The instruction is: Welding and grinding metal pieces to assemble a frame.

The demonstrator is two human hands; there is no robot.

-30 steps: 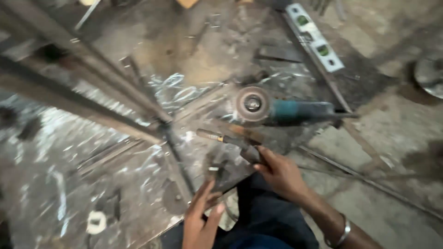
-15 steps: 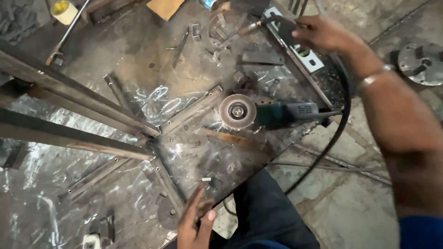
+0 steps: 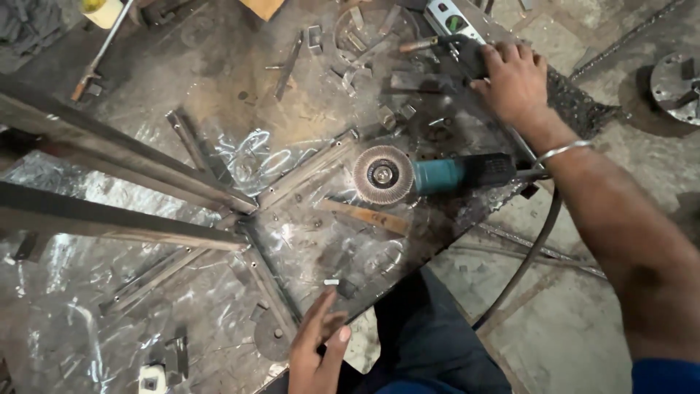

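Electrode holder, dark-handled with a rod at its tip, lies far right on the steel worktable and is being closed on by the right hand, fingers curled over its grip; whether the grasp is complete cannot quite be judged. Nearer, the left hand rests open beside a small metal piece. Between them lies the teal angle grinder. Picking up appears under way; lifting clear would follow.

A metal workshop: angle grinder, steel bars and offcuts on a scarred steel worktable
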